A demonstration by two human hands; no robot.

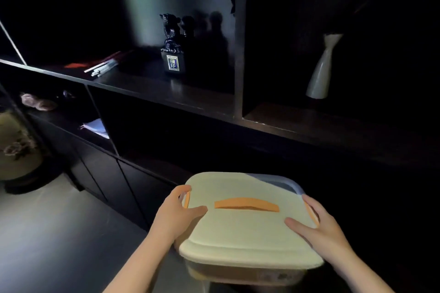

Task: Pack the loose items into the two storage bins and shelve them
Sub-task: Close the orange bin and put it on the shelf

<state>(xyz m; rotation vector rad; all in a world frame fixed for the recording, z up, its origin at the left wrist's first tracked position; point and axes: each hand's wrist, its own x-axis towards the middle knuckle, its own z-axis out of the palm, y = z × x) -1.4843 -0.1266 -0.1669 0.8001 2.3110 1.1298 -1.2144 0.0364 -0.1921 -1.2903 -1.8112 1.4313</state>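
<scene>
The pale cream plastic storage bin with the flat lid (245, 233) is carried in front of the dark wooden shelf unit (166, 93), low and near its lower part. The left hand (177, 215) holds the left edge of the lid, thumb on top and fingers curled around the orange side latch (187, 198). The right hand (316, 226) holds the right edge in the same way, thumb lying on the lid, fingers going over the side. The long orange handle (246, 204) in the middle of the lid is not used.

I think the main danger is in the grip: both hands take mostly the lid and the latches, so if a latch is not closed well, the body of the bin could drop away from the lid. The place is also very dark, so the front edge of a shelf board is hard to judge, and the bin could knock against it.

For room, the wide lower compartment (166, 131) straight ahead looks open and seems large enough. The shelf above carries a dark figurine on a square base (172, 50), some flat papers (102, 68) and, behind the upright divider (239, 54), a white narrow-necked vase (322, 71); these could be knocked if the bin goes high. On the left floor stands a large flowered pot (16, 147), well apart.
</scene>
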